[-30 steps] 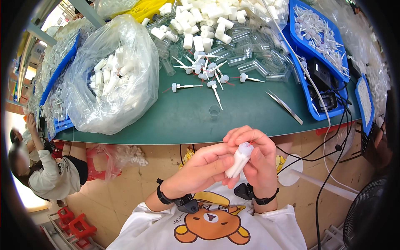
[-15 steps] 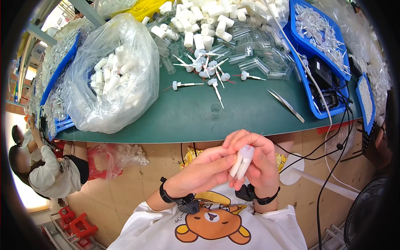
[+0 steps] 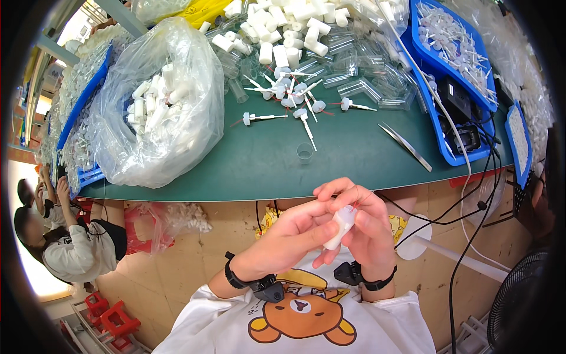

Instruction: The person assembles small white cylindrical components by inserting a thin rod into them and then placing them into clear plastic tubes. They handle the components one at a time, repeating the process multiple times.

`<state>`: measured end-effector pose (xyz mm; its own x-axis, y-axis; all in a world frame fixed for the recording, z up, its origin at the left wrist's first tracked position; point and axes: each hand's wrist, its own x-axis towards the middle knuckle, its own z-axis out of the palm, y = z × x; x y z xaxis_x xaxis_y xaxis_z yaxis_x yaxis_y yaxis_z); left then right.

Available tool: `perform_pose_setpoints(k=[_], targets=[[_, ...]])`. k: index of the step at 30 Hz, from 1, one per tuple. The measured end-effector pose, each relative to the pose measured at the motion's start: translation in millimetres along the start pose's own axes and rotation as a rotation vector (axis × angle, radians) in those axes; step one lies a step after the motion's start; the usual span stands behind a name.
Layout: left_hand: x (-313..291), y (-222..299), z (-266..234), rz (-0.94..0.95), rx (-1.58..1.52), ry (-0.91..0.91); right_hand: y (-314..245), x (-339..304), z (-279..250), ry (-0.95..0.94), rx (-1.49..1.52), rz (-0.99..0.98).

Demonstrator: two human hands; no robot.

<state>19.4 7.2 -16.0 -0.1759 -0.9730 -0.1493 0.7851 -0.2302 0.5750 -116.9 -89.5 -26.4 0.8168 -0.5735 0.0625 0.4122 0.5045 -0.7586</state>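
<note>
My left hand (image 3: 293, 236) and my right hand (image 3: 374, 236) meet just in front of the table edge. Between their fingers is a white foam cylinder (image 3: 334, 239) with a pale plastic cap (image 3: 345, 216) at its upper end. Thin red wire (image 3: 354, 207) comes out near the cap, by the right fingertips. The left thumb presses on the cylinder's side, while the right fingers curl around the cap end. Beyond my hands, a short clear tube (image 3: 305, 152) stands on the green table (image 3: 247, 171). Capped white stems (image 3: 304, 125) with red wires lie farther back.
A plastic bag (image 3: 194, 135) of white cylinders sits at left. Foam pieces (image 3: 283, 35) and clear tubes (image 3: 359, 88) are heaped at the back. Tweezers (image 3: 405, 147) lie at right, beside blue trays (image 3: 437, 133) and hanging cables (image 3: 489, 171). Another person (image 3: 73, 253) sits far left.
The cylinder has tilted and turned in my fingers. Its lengthwise gap, visible before, is no longer in sight. My left thumb now presses on its side.
</note>
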Motion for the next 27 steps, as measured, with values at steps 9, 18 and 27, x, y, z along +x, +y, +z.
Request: perform_pose_setpoints(k=[9,18,27], targets=[[-2.3,12.0,4.2,-0.025,0.258,-0.015,-1.8,-1.5,-4.3,-0.056,-0.188,-0.061],[0.8,10.6,9.9,-0.020,0.158,0.030,6.5,-0.4,-2.7,0.023,0.001,-0.078],[0.1,6.2,8.7,-0.007,0.185,0.119,3.4,-2.1,-6.8,-0.029,-0.269,-0.153]])
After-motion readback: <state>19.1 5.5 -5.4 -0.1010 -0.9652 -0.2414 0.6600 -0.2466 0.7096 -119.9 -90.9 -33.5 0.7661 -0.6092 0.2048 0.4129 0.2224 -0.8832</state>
